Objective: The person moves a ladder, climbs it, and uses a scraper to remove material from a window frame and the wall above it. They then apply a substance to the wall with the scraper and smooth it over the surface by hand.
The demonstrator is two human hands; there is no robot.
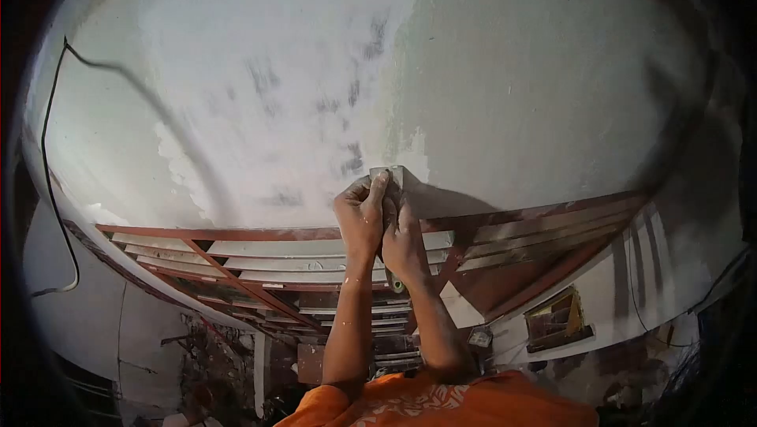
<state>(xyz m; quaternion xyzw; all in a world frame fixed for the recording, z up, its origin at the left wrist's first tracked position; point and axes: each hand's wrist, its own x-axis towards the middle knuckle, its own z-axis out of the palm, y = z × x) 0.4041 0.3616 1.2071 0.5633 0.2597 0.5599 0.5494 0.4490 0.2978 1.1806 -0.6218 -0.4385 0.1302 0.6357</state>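
Note:
Both hands meet at the lower edge of a wall (505, 88) patched in white and grey. My right hand (403, 238) is closed around a putty knife (397, 176), whose handle end with a green-rimmed hole sticks out below the palm. Pressed close beside it, my left hand (358, 214) is closed too, its thumb lying on the flat blade. The blade's top edge points up toward the wall and overlaps it in this view. Whitish specks dot the skin of the hands and forearms. Dark scuffs mark the white patch above.
Below the wall runs a red-brown frame (229, 234) with pale louvre slats (315, 264). On the left hangs a dark cable (49, 151), casting a shadow. A small framed opening (558, 320) sits at lower right. Cluttered items (209, 356) lie far below.

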